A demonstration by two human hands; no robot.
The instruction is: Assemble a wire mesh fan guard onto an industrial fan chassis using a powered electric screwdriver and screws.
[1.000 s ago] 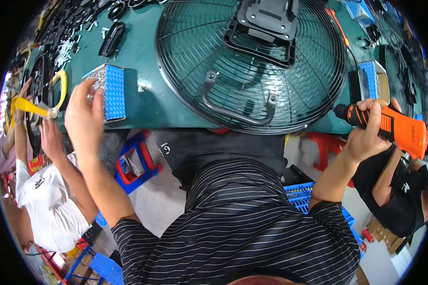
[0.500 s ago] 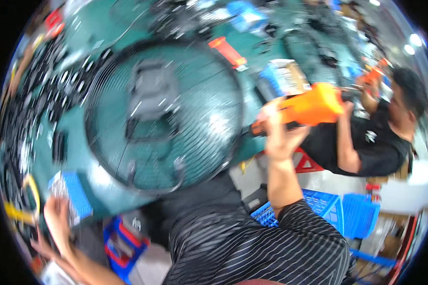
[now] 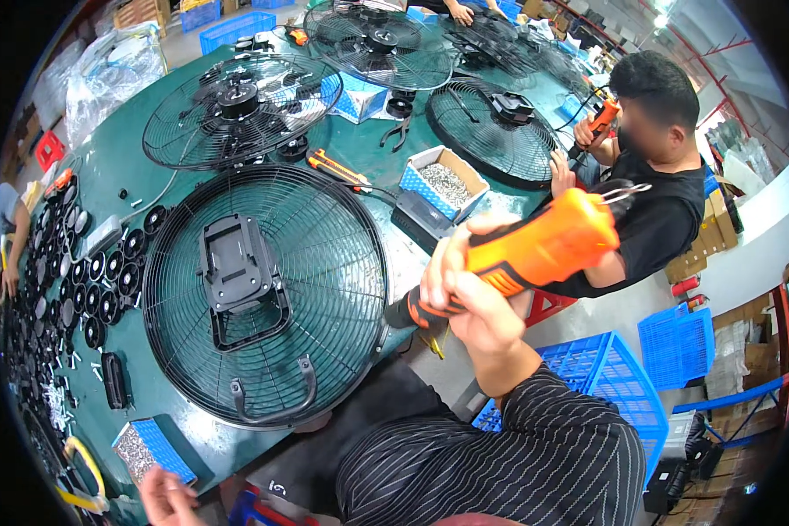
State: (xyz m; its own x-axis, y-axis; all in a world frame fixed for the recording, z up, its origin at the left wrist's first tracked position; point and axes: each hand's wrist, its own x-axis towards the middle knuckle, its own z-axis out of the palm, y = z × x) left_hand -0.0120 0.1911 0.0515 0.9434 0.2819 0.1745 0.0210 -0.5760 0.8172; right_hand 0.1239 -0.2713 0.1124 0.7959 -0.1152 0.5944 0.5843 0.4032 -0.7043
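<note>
My right hand (image 3: 478,307) grips an orange-and-black electric screwdriver (image 3: 535,250), its black nose over the right rim of a fan grille. The round black wire grille (image 3: 324,263) lies on the table before me. On it sit a black plastic bracket (image 3: 237,263) and a curved black handle (image 3: 280,408). At the lower left, my left hand (image 3: 168,498) is at the near edge of a small blue-and-white box of screws (image 3: 159,451). Its fingertips are drawn together; whether anything is between them is too small to make out.
Black round knobs (image 3: 92,289) crowd the table's left side. Beyond stand other fan grilles (image 3: 237,101), a larger screw box (image 3: 447,180), pliers (image 3: 399,133) and an orange cutter (image 3: 337,168). A co-worker (image 3: 649,175) with another orange screwdriver is at right. Blue crates (image 3: 618,394) are beside me.
My view has swung and steadied. My left hand has drawn back toward me from the small screw box. My right hand still holds the electric screwdriver, now nearer the grille's rim.
</note>
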